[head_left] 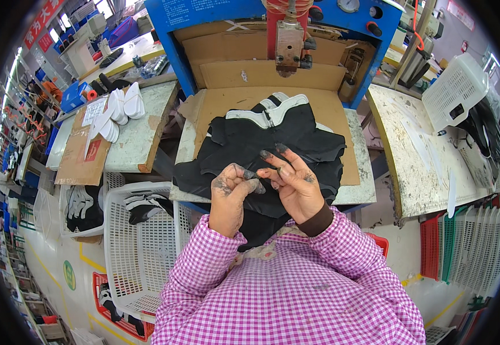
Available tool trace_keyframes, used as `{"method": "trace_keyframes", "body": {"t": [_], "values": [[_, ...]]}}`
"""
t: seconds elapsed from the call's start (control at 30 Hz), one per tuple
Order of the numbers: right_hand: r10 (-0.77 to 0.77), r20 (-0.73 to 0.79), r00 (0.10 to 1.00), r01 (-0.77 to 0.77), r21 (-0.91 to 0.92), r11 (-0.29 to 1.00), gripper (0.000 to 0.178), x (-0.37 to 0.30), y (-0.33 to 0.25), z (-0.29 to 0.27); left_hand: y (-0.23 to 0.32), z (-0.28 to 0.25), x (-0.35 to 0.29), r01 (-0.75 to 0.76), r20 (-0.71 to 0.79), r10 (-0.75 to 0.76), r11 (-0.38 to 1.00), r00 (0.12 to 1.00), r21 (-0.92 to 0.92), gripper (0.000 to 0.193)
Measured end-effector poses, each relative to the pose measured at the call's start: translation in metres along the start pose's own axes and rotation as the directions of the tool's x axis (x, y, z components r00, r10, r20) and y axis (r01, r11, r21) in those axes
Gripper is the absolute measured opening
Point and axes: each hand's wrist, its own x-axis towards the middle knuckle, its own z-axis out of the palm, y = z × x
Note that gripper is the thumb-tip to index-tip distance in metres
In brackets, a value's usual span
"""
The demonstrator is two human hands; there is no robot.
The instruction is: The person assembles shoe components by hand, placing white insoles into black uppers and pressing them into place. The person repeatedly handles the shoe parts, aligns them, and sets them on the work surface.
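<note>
My left hand [234, 188] is closed above the black pieces, its thumb and fingertips pressed together in a pinch. Close against it, my right hand [297, 185] bends some fingers in to meet the left fingertips, while two others stick up. Dark stains mark the fingertips of both hands. Whatever lies between them is too small to make out. Beneath my hands, several black fabric pieces [313, 135] with white edging [255, 117] lie piled on cardboard [350, 164]. The pile's near end hangs over the table edge toward my lap.
A blue press machine [204, 17] stands ahead, its metal head [289, 46] above the cardboard. White cut-outs [130, 103] lie on the left table [152, 129]. Below it are white baskets [140, 247]. The right table [402, 167] has stacked baskets [462, 247] beside it.
</note>
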Motion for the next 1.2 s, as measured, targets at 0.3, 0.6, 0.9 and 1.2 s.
{"method": "trace_keyframes", "body": {"t": [0.3, 0.6, 0.9, 1.2], "values": [[0.103, -0.062, 0.993, -0.092, 0.160, 0.983, 0.034, -0.001, 0.001, 0.001, -0.004, -0.004, -0.001, -0.014, -0.067, 0.009, 0.998, 0.998, -0.069, 0.011], [0.162, -0.076, 0.984, -0.145, 0.184, 0.972, 0.019, -0.003, -0.003, 0.000, -0.006, -0.015, -0.012, -0.064, -0.018, 0.066, 0.995, 0.998, 0.080, 0.012], [-0.073, 0.168, 0.983, 0.148, -0.495, 0.856, 0.042, -0.003, -0.017, 0.004, -0.009, -0.018, -0.020, 0.036, -0.003, -0.036, 0.999, 0.999, -0.040, 0.006], [-0.270, 0.575, 0.772, 0.575, -0.813, -0.088, 0.029, 0.001, -0.019, 0.009, -0.013, -0.019, -0.022, 0.154, 0.129, -0.130, 0.969, 0.983, -0.193, 0.026]]}}
